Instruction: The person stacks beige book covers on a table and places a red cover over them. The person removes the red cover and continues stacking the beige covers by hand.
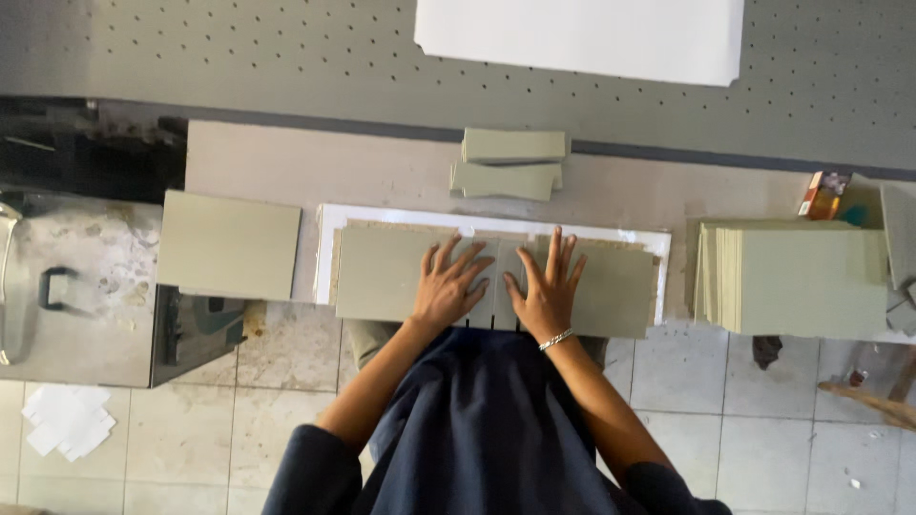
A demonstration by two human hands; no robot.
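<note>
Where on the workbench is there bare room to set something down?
Bare bench lies behind the white sheet, between the single grey board and the small grey stack. It is crowded under both hands, left and right, and around the tall board stack.

board stack [801, 278] right of white sheet [324, 229].

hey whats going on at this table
A person presses both hands flat on grey boards laid side by side on a white sheet at the table's near edge. The left hand rests on the left board, the right hand on the right board. A stack of similar boards sits to the right, one board to the left, and narrow strips behind.
</note>
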